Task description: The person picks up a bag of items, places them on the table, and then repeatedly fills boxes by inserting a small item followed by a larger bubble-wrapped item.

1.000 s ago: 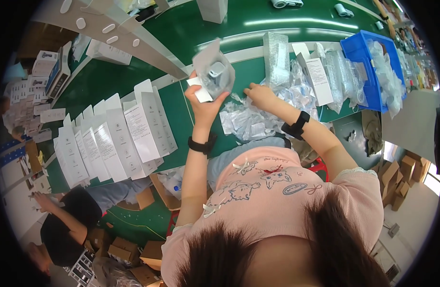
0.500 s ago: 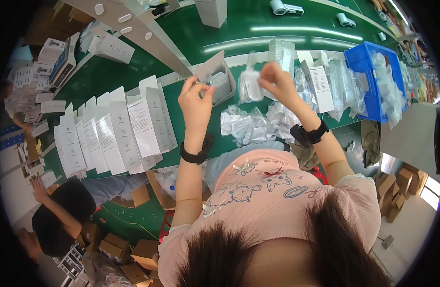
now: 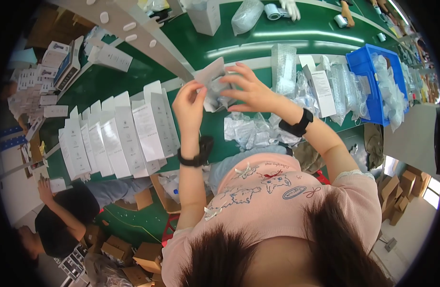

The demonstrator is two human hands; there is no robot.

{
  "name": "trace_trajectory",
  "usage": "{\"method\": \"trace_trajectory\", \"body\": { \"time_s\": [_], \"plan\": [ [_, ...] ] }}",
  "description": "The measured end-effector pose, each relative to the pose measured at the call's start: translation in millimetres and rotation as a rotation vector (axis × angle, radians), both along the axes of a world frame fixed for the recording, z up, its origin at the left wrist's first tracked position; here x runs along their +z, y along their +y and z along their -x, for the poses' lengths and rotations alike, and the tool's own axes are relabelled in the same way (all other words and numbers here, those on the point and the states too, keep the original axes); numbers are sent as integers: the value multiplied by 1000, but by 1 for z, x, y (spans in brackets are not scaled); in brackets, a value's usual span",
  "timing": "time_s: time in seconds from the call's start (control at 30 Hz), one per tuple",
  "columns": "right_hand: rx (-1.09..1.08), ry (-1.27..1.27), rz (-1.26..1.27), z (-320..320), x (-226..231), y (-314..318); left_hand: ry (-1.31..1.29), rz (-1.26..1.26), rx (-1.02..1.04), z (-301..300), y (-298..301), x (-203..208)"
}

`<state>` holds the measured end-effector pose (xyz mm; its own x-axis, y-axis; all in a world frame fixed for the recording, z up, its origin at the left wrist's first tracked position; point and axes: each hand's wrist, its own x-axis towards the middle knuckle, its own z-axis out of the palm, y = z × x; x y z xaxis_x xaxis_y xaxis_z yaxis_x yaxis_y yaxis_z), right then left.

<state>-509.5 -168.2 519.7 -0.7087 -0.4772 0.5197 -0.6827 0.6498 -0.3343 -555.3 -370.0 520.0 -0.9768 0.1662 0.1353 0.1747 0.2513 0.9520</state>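
An open white carton (image 3: pixel 211 71) stands at the middle of the green bench, its lid flap raised. My left hand (image 3: pixel 187 107) pinches the carton's left edge between thumb and fingers. Over the opening, my right hand (image 3: pixel 248 91) has its fingers spread, with the fingertips reaching to the carton's mouth. Grey-white contents in clear wrap show inside, partly hidden by those fingers. Just nearer to me lies a pile of small clear plastic packets (image 3: pixel 248 128) with white pieces in them.
A row of upright white cartons (image 3: pixel 117 138) fills the left of the bench. To the right are bubble-wrap pouches (image 3: pixel 337 91), another carton (image 3: pixel 320 88) and a blue bin (image 3: pixel 368 79). Beyond, a wrapped item (image 3: pixel 247 16) lies near a co-worker's gloved hand (image 3: pixel 290 8). Another person sits at left.
My right hand has moved left to the carton and spread its fingers; the packet it held is no longer seen beside the carton. A wrapped item and gloved hand have appeared beyond.
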Motion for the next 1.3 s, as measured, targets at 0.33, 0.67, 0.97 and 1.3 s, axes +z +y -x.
{"method": "trace_trajectory", "body": {
  "time_s": [0.33, 0.67, 0.97, 1.3],
  "plan": [
    [-128, -693, 747, 28, -39, 9, -51, 1379, 146, -23, -95, -21],
    [-838, -63, 961, 152, -49, 208, -135, 1183, -51, -95, -13, -23],
    [-1159, 629, -28, 165, -30, 199, -268, 750, -109, -12, -28, -72],
    [-913, -771, -163, 315, -124, 110, -545, 15, -237, 1, -13, -72]
  ]
}}
